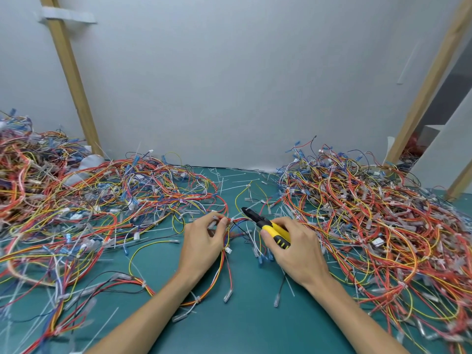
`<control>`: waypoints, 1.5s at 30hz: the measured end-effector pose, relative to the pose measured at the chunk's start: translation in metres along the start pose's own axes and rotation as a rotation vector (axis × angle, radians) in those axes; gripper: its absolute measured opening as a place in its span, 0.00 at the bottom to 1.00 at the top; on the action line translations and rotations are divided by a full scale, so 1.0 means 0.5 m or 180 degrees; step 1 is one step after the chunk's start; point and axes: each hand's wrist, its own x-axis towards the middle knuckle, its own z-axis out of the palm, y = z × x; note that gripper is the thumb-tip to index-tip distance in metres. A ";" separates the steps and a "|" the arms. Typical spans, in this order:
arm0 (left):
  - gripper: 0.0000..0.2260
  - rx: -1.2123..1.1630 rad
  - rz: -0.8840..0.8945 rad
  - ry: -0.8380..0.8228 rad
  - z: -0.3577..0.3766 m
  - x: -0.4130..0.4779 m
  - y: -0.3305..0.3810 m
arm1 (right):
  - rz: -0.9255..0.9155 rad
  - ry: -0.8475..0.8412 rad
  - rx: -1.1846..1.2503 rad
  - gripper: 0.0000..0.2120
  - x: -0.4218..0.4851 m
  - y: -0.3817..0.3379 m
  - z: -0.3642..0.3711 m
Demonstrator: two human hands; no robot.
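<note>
Green bench, wire piles on both sides. My left hand pinches the harness at centre. My right hand grips the cutters, nose pointing up-left, just right of the pinch. The bundle runs left-right between the hands.

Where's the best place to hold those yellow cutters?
Grip the cutters by the yellow handles, coming from the near right as the right hand does. Their black blades point away toward the wire bundle, so you stay behind them.
</note>
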 end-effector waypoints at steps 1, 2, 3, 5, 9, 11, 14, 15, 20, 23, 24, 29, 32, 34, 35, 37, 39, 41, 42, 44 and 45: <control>0.11 0.0068 0.0037 0.0052 0.001 -0.001 0.000 | -0.0001 0.0010 -0.0046 0.12 -0.001 -0.001 0.000; 0.11 0.0127 0.0059 0.0097 0.001 -0.002 -0.001 | -0.0004 0.0013 -0.0069 0.12 -0.001 -0.002 0.001; 0.11 0.0166 0.0058 0.0138 0.001 -0.002 -0.002 | -0.0015 0.0010 -0.0073 0.12 -0.001 -0.002 0.000; 0.10 0.0160 -0.0013 0.0217 0.000 -0.001 -0.005 | -0.0027 -0.0020 -0.0069 0.12 -0.002 -0.002 -0.001; 0.09 0.0097 -0.0118 0.0302 -0.003 0.002 -0.004 | 0.0010 -0.0042 -0.0083 0.14 -0.002 -0.001 -0.002; 0.09 0.0169 -0.0018 0.0309 -0.003 0.000 -0.001 | 0.0024 -0.0094 -0.0038 0.16 -0.001 -0.003 -0.002; 0.08 0.0390 0.0243 0.0368 -0.002 -0.002 0.003 | -0.0041 -0.0239 -0.0162 0.16 -0.005 -0.009 0.003; 0.08 0.0426 0.0313 0.0369 -0.001 -0.003 0.004 | -0.0036 -0.0255 -0.0197 0.17 -0.006 -0.010 0.004; 0.07 0.0516 0.0569 0.0301 -0.001 -0.006 0.009 | 0.0064 -0.0242 -0.0098 0.15 -0.005 -0.013 0.007; 0.06 0.0525 0.0704 0.0246 -0.003 -0.006 0.008 | 0.0049 -0.0268 -0.0082 0.15 -0.005 -0.014 0.007; 0.06 0.0515 0.0734 0.0223 -0.003 -0.006 0.007 | 0.0049 -0.0282 -0.0067 0.15 -0.005 -0.015 0.007; 0.04 0.0480 0.0844 0.0106 -0.003 -0.008 0.010 | 0.0031 -0.0322 0.0009 0.14 -0.004 -0.017 0.004; 0.04 0.0515 0.0902 0.0064 -0.003 -0.009 0.009 | -0.0044 -0.0379 0.0008 0.14 -0.005 -0.017 0.003; 0.04 0.0523 0.0921 0.0043 -0.003 -0.010 0.008 | -0.0069 -0.0391 0.0006 0.14 -0.005 -0.018 0.001; 0.04 0.0519 0.0931 0.0034 -0.004 -0.010 0.007 | -0.0075 -0.0398 0.0002 0.14 -0.004 -0.018 -0.001; 0.04 0.0511 0.0949 0.0018 -0.004 -0.010 0.006 | -0.0074 -0.0435 -0.0021 0.13 -0.004 -0.019 -0.003; 0.04 0.0500 0.0961 0.0001 -0.004 -0.010 0.005 | -0.0039 -0.0492 -0.0042 0.13 -0.004 -0.019 -0.004; 0.04 0.0477 0.0974 -0.0008 -0.004 -0.009 0.004 | 0.0008 -0.0536 -0.0069 0.16 -0.004 -0.018 -0.004; 0.03 0.0466 0.0983 -0.0012 -0.004 -0.009 0.003 | 0.0035 -0.0545 -0.0074 0.18 -0.004 -0.018 -0.005; 0.03 0.0448 0.0993 -0.0026 -0.004 -0.009 0.003 | 0.0078 -0.0560 -0.0094 0.18 -0.002 -0.017 -0.006; 0.03 0.0452 0.1000 -0.0029 -0.005 -0.009 0.003 | 0.0082 -0.0572 -0.0131 0.18 -0.001 -0.018 -0.006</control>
